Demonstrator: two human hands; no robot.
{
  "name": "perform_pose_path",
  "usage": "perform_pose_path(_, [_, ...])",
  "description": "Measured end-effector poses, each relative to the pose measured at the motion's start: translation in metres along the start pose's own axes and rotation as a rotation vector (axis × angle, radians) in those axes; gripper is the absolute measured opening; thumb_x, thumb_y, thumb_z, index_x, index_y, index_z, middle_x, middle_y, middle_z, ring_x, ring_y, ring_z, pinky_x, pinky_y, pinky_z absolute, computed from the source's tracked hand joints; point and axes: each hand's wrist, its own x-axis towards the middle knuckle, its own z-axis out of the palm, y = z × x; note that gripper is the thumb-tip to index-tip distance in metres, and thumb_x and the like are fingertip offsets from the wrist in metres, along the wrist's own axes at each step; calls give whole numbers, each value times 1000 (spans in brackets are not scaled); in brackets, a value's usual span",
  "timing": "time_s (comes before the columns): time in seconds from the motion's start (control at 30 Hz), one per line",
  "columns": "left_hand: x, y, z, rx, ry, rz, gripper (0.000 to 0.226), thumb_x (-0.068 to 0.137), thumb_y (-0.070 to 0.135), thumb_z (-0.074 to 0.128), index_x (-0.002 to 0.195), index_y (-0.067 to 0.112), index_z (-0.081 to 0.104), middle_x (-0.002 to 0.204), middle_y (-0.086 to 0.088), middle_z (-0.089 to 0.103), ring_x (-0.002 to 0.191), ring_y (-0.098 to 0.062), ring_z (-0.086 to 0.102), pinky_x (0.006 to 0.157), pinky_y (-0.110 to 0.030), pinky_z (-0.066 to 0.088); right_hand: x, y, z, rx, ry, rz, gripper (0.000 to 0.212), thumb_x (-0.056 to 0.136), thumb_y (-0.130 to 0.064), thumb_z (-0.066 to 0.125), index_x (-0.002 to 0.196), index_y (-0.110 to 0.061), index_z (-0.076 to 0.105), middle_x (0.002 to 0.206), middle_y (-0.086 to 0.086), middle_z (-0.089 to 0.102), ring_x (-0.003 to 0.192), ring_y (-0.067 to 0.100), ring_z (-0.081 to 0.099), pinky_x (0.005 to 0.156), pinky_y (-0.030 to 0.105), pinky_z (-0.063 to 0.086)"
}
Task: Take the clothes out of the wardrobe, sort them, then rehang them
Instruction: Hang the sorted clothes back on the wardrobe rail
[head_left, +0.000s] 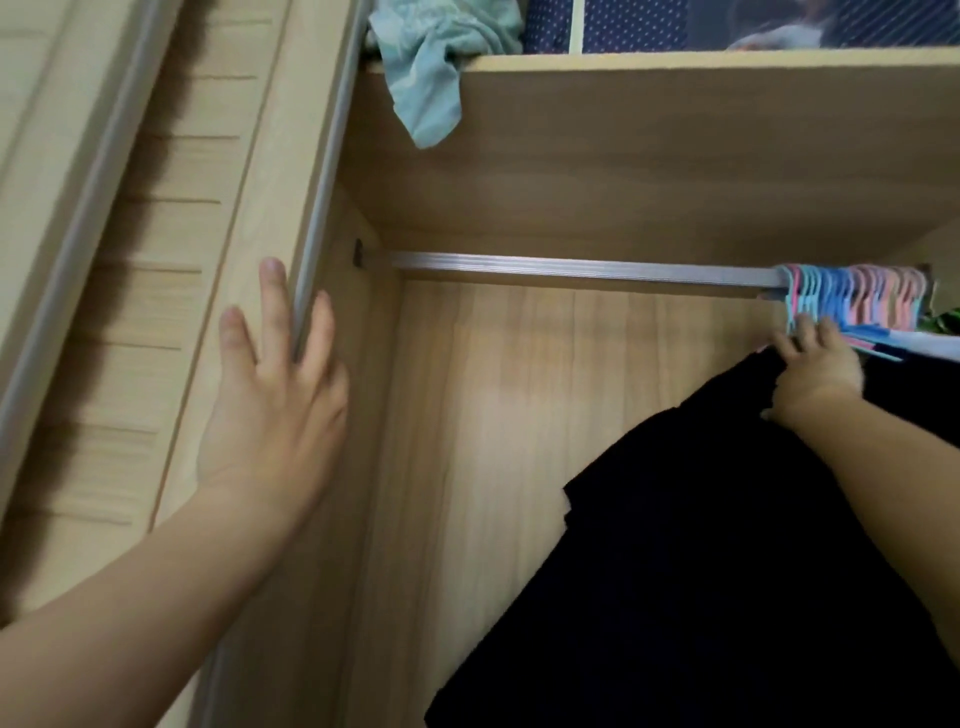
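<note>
The wooden wardrobe (519, 364) stands open, with a silver rail (571, 270) across it. Several pink and blue hangers (857, 296) are bunched at the rail's right end. A black garment (727, 571) hangs down at the lower right. My right hand (815, 369) reaches up to the hangers and its fingers curl on the top of the black garment. My left hand (270, 395) lies flat with straight fingers against the edge of the sliding door (156, 260) on the left.
A light green cloth (431, 78) droops over the front of the upper shelf (675, 62). Dark dotted fabric boxes (623, 26) stand on that shelf. The left and middle stretch of the rail carries nothing.
</note>
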Motion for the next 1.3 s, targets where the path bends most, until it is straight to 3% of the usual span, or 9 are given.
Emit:
perform_pose_path(0.3, [-2, -4, -5, -152, -36, -2, 49, 95, 35, 39, 135, 18, 62, 164, -16, 23, 145, -60, -13, 117, -67, 14, -68, -75, -28, 362, -46, -48, 69, 100, -30, 38, 158, -7, 10, 165, 19, 0, 151, 40, -6, 121, 58, -2])
perform_pose_path(0.4, [-3, -7, -4, -168, -12, 32, 47, 94, 35, 41, 130, 17, 66, 161, -17, 27, 145, -61, -13, 117, -68, 13, -97, -88, -54, 456, -76, -167, 72, 94, -30, 49, 155, -4, 20, 164, 20, 2, 150, 42, -4, 121, 58, 1])
perform_pose_path(0.57, [-20, -15, -12, -303, -145, 69, 51, 90, 39, 45, 137, 24, 57, 167, -15, 5, 147, -57, -14, 120, -63, 13, -151, -98, -109, 639, -149, -436, 57, 91, -25, 49, 146, -12, 42, 154, 18, 29, 142, 41, 20, 118, 52, 16])
perform_pose_path(0.67, [-67, -22, -43, -411, -258, 62, 60, 87, 38, 55, 144, 25, 43, 167, -12, -12, 151, -49, -3, 119, -57, 25, -203, -101, -138, 775, -142, -670, 49, 96, -29, 45, 142, -14, 45, 143, 13, 41, 130, 37, 32, 99, 46, 35])
perform_pose_path(0.73, [-101, -30, -73, -395, -220, 75, 57, 84, 34, 56, 139, 23, 47, 165, -13, 1, 149, -45, 17, 113, -55, 34, -236, -96, -150, 865, -29, -779, 45, 97, -35, 45, 138, -16, 49, 139, 13, 47, 128, 37, 37, 92, 43, 40])
perform_pose_path(0.8, [-149, -41, -106, -385, -196, 82, 46, 84, 30, 53, 128, 19, 58, 151, -13, 37, 130, -39, 47, 100, -49, 47, -287, -87, -158, 1093, 151, -890, 47, 98, -44, 46, 135, -16, 55, 139, 12, 54, 130, 36, 44, 103, 40, 42])
perform_pose_path(0.93, [-302, -61, -161, -465, -630, -121, 32, 91, 31, 47, 118, 23, 63, 115, -3, 64, 109, -29, 62, 85, -38, 51, -439, -87, -141, 1606, 40, -1280, 37, 94, -41, 51, 122, -23, 66, 130, 4, 65, 124, 30, 55, 102, 35, 46])
perform_pose_path(1.1, [-540, -108, -271, -325, -1228, -436, 21, 93, 30, 47, 103, 23, 64, 107, 0, 66, 99, -28, 65, 79, -38, 54, -659, -62, -75, 1418, -496, -1836, 35, 97, -34, 55, 128, -19, 64, 130, 4, 63, 121, 23, 57, 100, 31, 46])
perform_pose_path(1.3, [-741, -178, -471, -157, -1366, -1032, 29, 84, 36, 41, 93, 19, 63, 104, -7, 71, 104, -31, 66, 83, -38, 52, -867, 38, -28, 1179, -714, -2268, 33, 98, -33, 57, 125, -18, 65, 129, -1, 65, 119, 17, 59, 102, 31, 45])
